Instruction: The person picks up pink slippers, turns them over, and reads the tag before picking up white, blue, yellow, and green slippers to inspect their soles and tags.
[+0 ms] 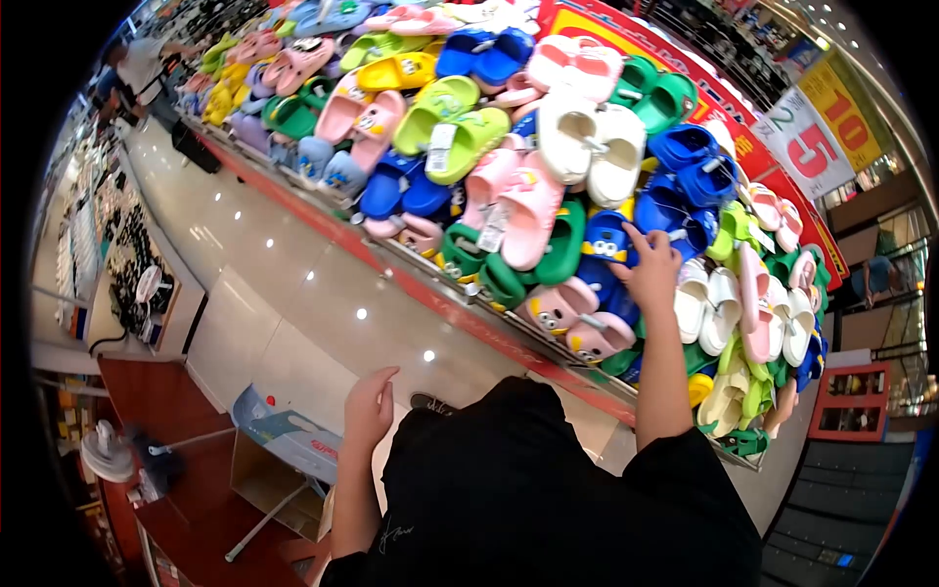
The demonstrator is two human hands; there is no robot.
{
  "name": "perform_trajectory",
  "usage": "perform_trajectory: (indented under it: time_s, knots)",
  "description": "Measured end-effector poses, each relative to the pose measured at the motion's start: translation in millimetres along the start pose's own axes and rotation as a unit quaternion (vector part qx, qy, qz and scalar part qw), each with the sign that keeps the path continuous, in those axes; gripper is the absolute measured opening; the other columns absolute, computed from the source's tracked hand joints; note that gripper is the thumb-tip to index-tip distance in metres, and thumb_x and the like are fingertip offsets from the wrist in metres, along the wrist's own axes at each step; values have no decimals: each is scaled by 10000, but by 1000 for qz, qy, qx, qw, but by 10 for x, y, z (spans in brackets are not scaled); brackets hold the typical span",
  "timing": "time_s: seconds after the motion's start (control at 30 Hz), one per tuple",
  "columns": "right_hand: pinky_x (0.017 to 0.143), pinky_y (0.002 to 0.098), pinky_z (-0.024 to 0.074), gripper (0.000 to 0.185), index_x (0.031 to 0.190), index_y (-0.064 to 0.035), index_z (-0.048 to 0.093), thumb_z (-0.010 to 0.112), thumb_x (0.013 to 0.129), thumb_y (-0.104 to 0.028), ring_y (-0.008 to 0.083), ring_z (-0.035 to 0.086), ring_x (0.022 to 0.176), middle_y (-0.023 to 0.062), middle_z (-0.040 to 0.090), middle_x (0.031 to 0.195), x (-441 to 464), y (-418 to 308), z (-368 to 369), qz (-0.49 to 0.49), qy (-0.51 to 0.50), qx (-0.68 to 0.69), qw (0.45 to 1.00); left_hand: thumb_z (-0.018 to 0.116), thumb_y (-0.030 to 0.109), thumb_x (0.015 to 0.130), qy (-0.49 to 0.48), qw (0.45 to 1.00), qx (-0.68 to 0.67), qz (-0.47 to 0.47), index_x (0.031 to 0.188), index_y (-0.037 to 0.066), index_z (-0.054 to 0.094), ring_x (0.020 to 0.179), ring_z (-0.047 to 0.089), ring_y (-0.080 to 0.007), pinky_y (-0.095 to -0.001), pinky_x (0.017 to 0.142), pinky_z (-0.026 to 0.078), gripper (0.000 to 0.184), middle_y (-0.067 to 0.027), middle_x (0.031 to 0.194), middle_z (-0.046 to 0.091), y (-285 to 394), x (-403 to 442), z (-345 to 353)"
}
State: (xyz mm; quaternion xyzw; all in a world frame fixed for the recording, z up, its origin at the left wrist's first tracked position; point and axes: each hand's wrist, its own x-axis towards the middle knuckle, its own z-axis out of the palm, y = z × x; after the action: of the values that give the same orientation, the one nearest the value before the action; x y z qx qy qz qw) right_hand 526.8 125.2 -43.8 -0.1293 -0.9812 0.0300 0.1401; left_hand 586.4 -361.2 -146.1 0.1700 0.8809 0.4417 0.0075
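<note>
My right hand (pixel 650 269) reaches onto a heaped display of slippers, its thumb and index finger apart at the edge of a blue slipper (pixel 606 238) with a cartoon face. I cannot see it gripping the slipper. Beside it lie white slippers (pixel 618 155), a green slipper (pixel 565 240) and pink slippers (pixel 600 336) with cartoon eyes. To its right is another white pair (pixel 721 308). My left hand (pixel 370 403) hangs in the air over the aisle, away from the display, fingers loosely extended and holding nothing.
A red-edged rail (pixel 460 313) runs along the display's front. Behind my left arm stand an open cardboard box (pixel 274 479) and a dark red table (pixel 161 391). Price signs (pixel 812 147) rise at right. A person (pixel 142 73) stands far up the aisle (pixel 264 245).
</note>
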Motion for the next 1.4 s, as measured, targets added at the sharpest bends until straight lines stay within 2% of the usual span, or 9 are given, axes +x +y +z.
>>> perform_trajectory:
  time_s: [0.1,0.23,0.37,0.6,0.87,0.97,1.03,1.2,1.4]
  knots:
    - [1102,537,302,694,1307,-248,616,836,649,-234,291,512,1202,125,522,1218,-74,-46,55,4,11,-20,1000,536,28,917,24,999,6,-47,1125,32,670,1019,647,-373,-418,896,510,248,-185,1084,687,-421,-244,-316]
    - [1143,572,237,692,1267,-85,571,827,719,-422,315,498,1233,147,510,1256,-163,-195,195,55,47,-105,992,540,32,918,17,997,12,-72,1119,33,673,1026,648,-366,-413,900,511,240,-180,1086,688,-801,-363,-567]
    - [1016,536,343,772,1216,-66,568,861,642,-491,379,503,1159,177,510,1233,-203,98,341,21,166,-56,984,554,49,921,2,998,-3,-66,1121,42,673,1034,647,-355,-409,899,513,233,-168,1090,689,-924,-214,-657]
    - [982,429,422,691,1232,-77,593,916,634,-206,350,469,1158,159,422,1229,-63,-223,-101,66,385,15,920,574,83,928,-33,996,-75,-25,1140,53,675,1069,644,-340,-399,919,515,237,-160,1125,683,-979,406,-746]
    - [917,396,500,721,1133,-86,666,954,484,-210,279,589,976,125,425,1283,857,-2059,-359,-49,281,146,947,534,66,955,-106,983,-145,-24,1197,5,652,1133,633,-319,-388,992,479,277,-166,1188,680,-1007,1512,-1276]
    - [838,380,536,740,1118,-94,682,959,467,-312,247,613,894,129,452,1270,1232,-2989,-230,-164,118,250,947,431,263,1046,-93,911,-391,-99,1275,-26,598,1174,615,-330,-432,1053,443,405,-185,1292,634,-1178,1865,-1341]
    - [783,371,545,744,1123,-101,685,951,478,-360,228,612,866,130,473,1258,1418,-3554,-35,-243,33,308,919,310,566,1036,-144,730,-654,-133,1387,-2,493,1259,565,-328,-430,1093,418,693,-170,1398,557,-1157,2200,-1414]
    - [738,371,537,731,1147,-114,685,941,515,-378,239,605,807,142,491,1260,1685,-4565,263,-292,-102,362,879,240,805,913,-84,477,-855,-184,1482,46,384,1284,542,-336,-471,1083,446,959,-178,1451,499,-884,2811,-1799]
    - [903,445,484,806,1321,-136,571,904,598,-263,343,572,1007,195,423,1325,1895,-5043,473,-294,-215,379,851,266,736,950,37,493,-843,-210,1487,63,381,1329,499,-354,-506,1115,408,869,-194,1468,474,-1042,2917,-2033]
